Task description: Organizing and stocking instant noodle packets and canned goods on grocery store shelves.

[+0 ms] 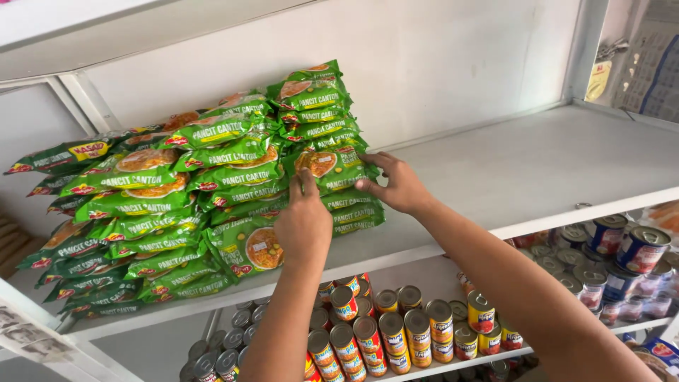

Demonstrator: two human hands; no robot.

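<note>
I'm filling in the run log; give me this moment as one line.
left hand: on green noodle packets | right hand: on top front packet | white shelf | cans below

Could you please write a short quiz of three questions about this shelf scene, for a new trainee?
1. True or false: both hands touch the green noodle packets.
2. Which hand grips the right end of the front packet? A) left hand B) right hand
3. What stands on the shelf below the white shelf?

Key:
1. True.
2. B.
3. Rows of upright cans, red and yellow ones in the middle, blue-labelled cans to the right.
</note>
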